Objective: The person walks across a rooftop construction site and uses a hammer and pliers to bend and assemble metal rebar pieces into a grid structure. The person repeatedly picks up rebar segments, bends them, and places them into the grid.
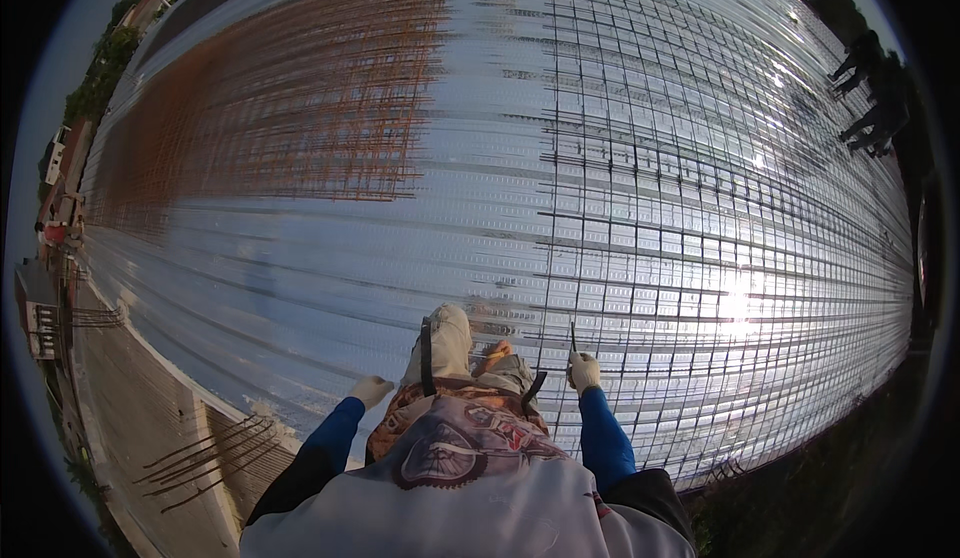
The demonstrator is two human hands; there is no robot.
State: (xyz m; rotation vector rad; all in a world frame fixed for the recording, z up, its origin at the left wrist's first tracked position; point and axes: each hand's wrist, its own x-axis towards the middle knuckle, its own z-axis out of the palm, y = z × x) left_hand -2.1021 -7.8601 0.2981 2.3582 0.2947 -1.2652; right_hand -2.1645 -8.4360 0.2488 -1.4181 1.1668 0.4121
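My right hand [583,371], in a pale glove, is closed around a thin dark rod-like tool [573,335] that points up and away from me. It is just over the near left edge of a dark rebar mesh [640,288]. My left hand [371,390], also gloved, hangs beside my left hip with its fingers curled in. Whether anything is inside that hand cannot be made out. Below both hands stretches ribbed, shiny metal decking [300,288].
Rusty rebar mesh [300,98] lies on the decking at the far left. Bent bars [215,458] stick out by a concrete edge [190,418] at the near left. Dark-clothed people [875,98] are at the far right; a person in red [55,233] is at the left rim.
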